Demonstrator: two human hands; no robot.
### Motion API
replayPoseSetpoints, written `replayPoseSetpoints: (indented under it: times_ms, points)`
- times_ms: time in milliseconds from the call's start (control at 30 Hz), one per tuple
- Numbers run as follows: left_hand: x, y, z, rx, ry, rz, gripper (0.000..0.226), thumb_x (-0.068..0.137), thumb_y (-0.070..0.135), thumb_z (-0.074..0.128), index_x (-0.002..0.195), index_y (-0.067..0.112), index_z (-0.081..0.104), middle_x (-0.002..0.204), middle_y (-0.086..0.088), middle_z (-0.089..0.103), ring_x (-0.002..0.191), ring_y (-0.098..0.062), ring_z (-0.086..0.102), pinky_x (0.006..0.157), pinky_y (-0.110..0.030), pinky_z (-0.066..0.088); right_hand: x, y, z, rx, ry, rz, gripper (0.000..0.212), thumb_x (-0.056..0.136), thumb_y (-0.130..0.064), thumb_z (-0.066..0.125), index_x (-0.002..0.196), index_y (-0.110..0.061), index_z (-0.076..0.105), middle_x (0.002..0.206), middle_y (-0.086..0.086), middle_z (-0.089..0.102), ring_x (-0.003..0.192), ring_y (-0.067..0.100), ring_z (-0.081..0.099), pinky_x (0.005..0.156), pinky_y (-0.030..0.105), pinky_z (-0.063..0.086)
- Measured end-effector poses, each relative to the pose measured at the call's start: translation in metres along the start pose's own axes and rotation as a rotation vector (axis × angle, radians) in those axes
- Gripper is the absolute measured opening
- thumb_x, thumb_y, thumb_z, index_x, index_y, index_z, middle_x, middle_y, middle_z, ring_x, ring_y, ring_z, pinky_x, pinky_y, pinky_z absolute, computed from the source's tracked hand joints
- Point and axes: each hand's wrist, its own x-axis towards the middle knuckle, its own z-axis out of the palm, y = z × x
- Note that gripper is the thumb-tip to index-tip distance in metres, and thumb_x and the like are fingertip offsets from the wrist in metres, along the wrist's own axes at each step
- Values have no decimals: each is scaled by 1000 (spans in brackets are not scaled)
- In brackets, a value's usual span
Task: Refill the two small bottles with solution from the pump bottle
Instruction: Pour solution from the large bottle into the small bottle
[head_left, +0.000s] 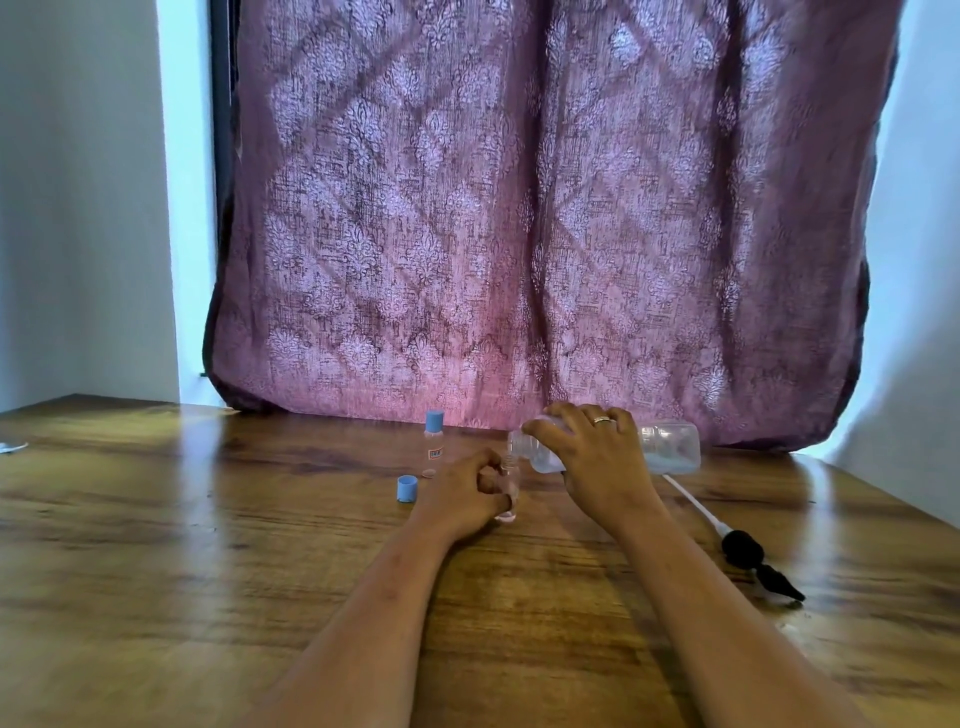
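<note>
I record the fingers (485, 480) of the left hand (460, 496) curled round the open small bottle (507, 464), which stands upright on the wooden table (208, 519). The right hand (602, 467) has its fingers (548, 430) wrapped over the clear pump bottle (670, 447). That bottle is tipped on its side, mouth just above the open small bottle's neck. I cannot tell whether liquid is flowing. A loose blue cap (407, 488) lies left of the open small bottle. The capped small bottle (434, 441) stands behind and left. The black pump head (743, 548) lies well right.
</note>
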Motion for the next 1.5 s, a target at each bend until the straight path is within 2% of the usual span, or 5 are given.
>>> replayPoseSetpoints:
  times_ms: [333, 967, 1133, 1367, 1500]
  points:
    - [-2, 1, 0, 10, -9, 40, 38, 77, 24, 67, 110, 37, 53, 91, 12, 61, 92, -14, 61, 88, -42, 52, 0, 0, -1, 4, 10, 1, 68, 61, 0, 70, 117, -34, 56, 124, 3, 59, 102, 29, 60, 87, 44, 41]
    - [-3, 2, -1, 2, -10, 22, 43, 79, 24, 67, 117, 37, 54, 90, 11, 65, 94, -14, 64, 90, -43, 52, 0, 2, -3, 2, -16, -2, 67, 72, -1, 60, 127, -37, 46, 136, -1, 49, 116, 26, 52, 94, 44, 34]
    - [-3, 2, -1, -1, -11, 22, 42, 79, 24, 67, 117, 35, 55, 98, 4, 69, 96, -17, 64, 90, -45, 53, 0, 2, -4, -8, -26, -9, 67, 74, -2, 59, 128, -38, 43, 138, -1, 47, 117, 25, 50, 95, 43, 32]
    - [-3, 2, -1, 2, -15, 26, 42, 79, 25, 67, 117, 35, 55, 99, 4, 69, 96, -16, 64, 90, -45, 52, 0, 1, -4, -8, 0, -4, 67, 66, 0, 65, 122, -35, 52, 129, 1, 55, 107, 27, 57, 88, 45, 39]
    - [-3, 2, -1, 2, 10, 33, 43, 75, 21, 68, 115, 34, 57, 87, 8, 64, 93, -17, 63, 88, -41, 52, -1, 0, -4, 14, 31, 9, 70, 52, 4, 72, 111, -33, 60, 117, 1, 63, 96, 28, 62, 82, 43, 44]
